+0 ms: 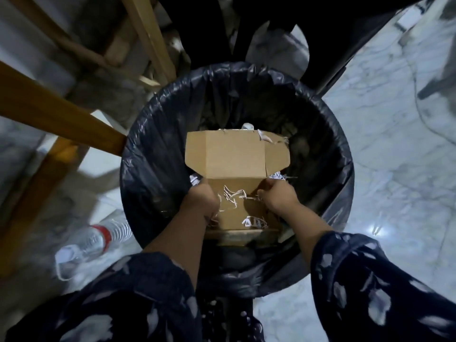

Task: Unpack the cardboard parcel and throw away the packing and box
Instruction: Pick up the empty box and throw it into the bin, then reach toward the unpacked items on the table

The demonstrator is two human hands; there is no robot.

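A brown cardboard box hangs tilted over the mouth of a round bin lined with a black bag. Its flaps are open and point away from me. My left hand grips the box's left side and my right hand grips its right side. White shredded paper packing clings to the cardboard between my hands, and more strips show under the box inside the bin.
Wooden furniture legs stand to the left, one touching the bin's rim. A clear plastic bottle with a red band and a white face mask lie on the marble floor at lower left. Dark furniture stands behind the bin.
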